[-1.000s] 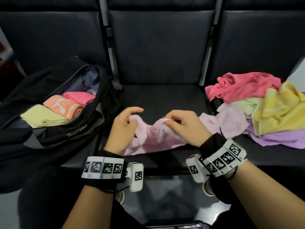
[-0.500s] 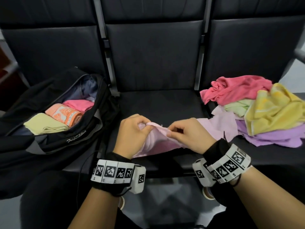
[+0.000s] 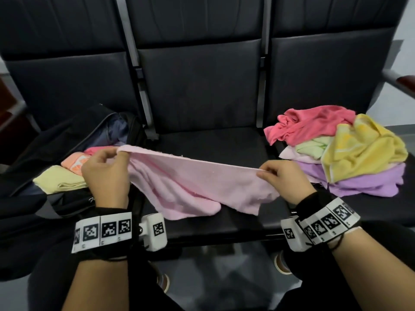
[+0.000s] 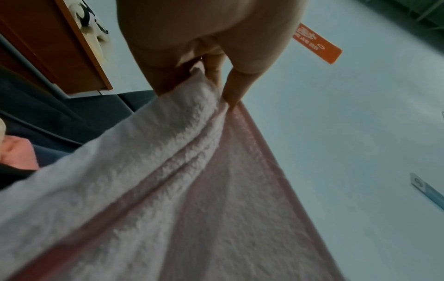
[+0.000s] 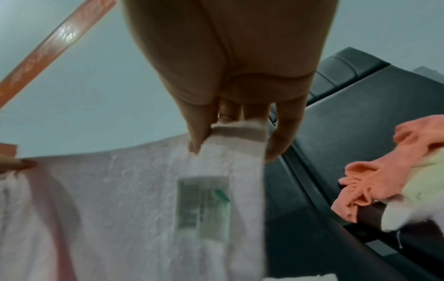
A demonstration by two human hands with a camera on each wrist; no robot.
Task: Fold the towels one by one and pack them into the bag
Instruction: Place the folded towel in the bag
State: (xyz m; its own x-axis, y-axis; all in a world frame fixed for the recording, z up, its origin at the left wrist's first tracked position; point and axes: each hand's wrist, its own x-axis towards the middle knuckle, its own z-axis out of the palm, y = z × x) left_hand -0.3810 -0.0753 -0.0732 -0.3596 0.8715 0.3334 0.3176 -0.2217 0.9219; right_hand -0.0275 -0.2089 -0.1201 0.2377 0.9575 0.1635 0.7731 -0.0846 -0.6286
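A light pink towel [image 3: 190, 185] hangs stretched between my two hands above the middle seat. My left hand [image 3: 105, 173] pinches its left top corner, seen close in the left wrist view on the pink towel [image 4: 182, 171]. My right hand [image 3: 280, 178] pinches the right top corner, where the pink towel [image 5: 144, 199] shows a sewn label. Its lower part droops onto the seat. An open black bag [image 3: 74, 200] lies on the left seat, holding folded yellow [image 3: 58, 182], orange [image 3: 74, 162] and pink towels.
A heap of unfolded towels lies on the right seat: red-pink [image 3: 314, 124], yellow [image 3: 363, 153], pale green [image 3: 312, 147] and purple [image 3: 363, 185]. Dark seat backs [image 3: 202, 81] rise behind. A metal armrest [image 3: 399, 81] sticks out at the far right.
My hands have moved apart from the middle and lifted, drawing the bunched pink towel out into a taut top edge. The towel came away from the pile on the right.
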